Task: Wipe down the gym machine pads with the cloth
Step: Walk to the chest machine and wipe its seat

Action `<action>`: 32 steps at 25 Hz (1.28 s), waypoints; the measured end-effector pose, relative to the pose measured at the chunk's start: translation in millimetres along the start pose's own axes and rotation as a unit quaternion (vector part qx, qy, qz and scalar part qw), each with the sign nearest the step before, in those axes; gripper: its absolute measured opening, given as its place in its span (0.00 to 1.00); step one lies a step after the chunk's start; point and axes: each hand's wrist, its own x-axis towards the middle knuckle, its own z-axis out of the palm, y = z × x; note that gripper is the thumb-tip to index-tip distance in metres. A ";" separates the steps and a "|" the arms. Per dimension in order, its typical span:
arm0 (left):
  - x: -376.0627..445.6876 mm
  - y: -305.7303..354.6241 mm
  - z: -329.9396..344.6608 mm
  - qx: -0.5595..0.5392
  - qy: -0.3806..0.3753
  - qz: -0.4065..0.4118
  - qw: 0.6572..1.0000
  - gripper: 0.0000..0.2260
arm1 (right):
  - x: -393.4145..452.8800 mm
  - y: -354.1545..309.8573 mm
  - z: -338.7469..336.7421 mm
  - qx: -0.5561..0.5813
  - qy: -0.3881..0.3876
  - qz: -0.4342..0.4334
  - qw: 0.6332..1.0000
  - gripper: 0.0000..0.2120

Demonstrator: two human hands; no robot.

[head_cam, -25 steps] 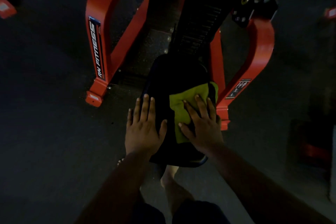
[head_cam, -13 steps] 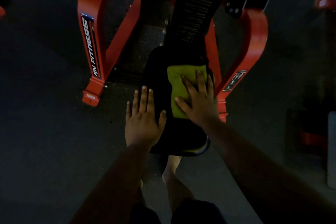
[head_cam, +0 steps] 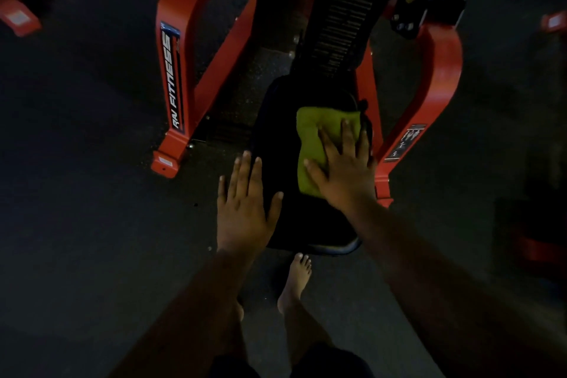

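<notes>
Since earlier, our right hand (head_cam: 343, 172) slid the green cloth (head_cam: 319, 135) toward frame top; fingers flat, spread. Left hand (head_cam: 245, 205), fingers straight, steadies the seat pad (head_cam: 285, 132); we should overlap strokes.

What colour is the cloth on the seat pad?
Yellow-green cloth, plain, seen in the head view under the right hand.
</notes>
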 end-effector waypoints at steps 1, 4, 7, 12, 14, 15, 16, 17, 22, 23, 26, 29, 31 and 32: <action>-15.9 -7.1 -0.6 -0.011 -0.002 -0.007 1.000 0.31 | -33.6 -6.2 5.5 -0.019 0.002 -0.027 0.999 0.36; -49.7 -24.5 1.2 -0.020 -0.026 -0.001 0.999 0.31 | -54.8 -14.7 5.7 -0.038 -0.047 -0.101 0.993 0.37; -50.1 -32.0 4.3 -0.022 -0.036 0.014 0.999 0.32 | 37.3 -37.2 -6.7 -0.066 -0.050 -0.134 0.988 0.39; -51.7 -39.4 5.8 -0.046 -0.051 0.028 0.997 0.34 | 98.7 -96.3 -10.3 -0.048 -0.052 -0.039 0.997 0.36; -54.0 -47.1 3.9 -0.041 -0.057 0.039 0.997 0.34 | 51.8 -100.7 -0.3 -0.064 -0.052 -0.114 0.990 0.33; -54.4 -50.4 2.5 -0.038 -0.060 0.045 0.996 0.33 | 22.6 -95.1 2.5 -0.064 -0.047 -0.150 0.985 0.32; -54.6 -52.8 0.0 -0.038 -0.069 0.052 0.996 0.32 | -5.8 -84.7 3.8 -0.060 -0.045 -0.171 0.982 0.32; -55.3 -53.9 -3.3 -0.040 -0.082 0.055 0.994 0.31 | -30.5 -69.6 5.6 -0.054 -0.041 -0.173 0.983 0.33; -51.9 -52.1 -11.8 -0.050 -0.109 0.053 0.991 0.32 | -151.6 -1.6 25.4 -0.037 -0.013 -0.052 0.998 0.36; -51.4 -51.6 -11.3 -0.056 -0.110 0.051 0.991 0.32 | -161.9 -5.5 29.7 -0.046 -0.015 -0.028 0.998 0.36; -50.7 -52.7 -14.5 -0.057 -0.118 0.049 0.990 0.33 | -136.2 -36.5 26.9 -0.040 -0.053 -0.019 0.998 0.35; -47.6 -50.6 -19.7 -0.028 -0.119 0.042 0.992 0.34 | -110.7 -33.7 14.2 -0.030 -0.065 -0.074 0.995 0.36; -42.9 -39.4 -19.6 -0.026 -0.123 0.030 0.992 0.35 | -122.4 -11.3 12.9 0.006 -0.051 -0.025 0.998 0.38; -39.2 -31.7 -18.2 -0.028 -0.125 0.021 0.991 0.35 | -129.4 0.0 12.1 0.040 -0.049 0.018 0.998 0.39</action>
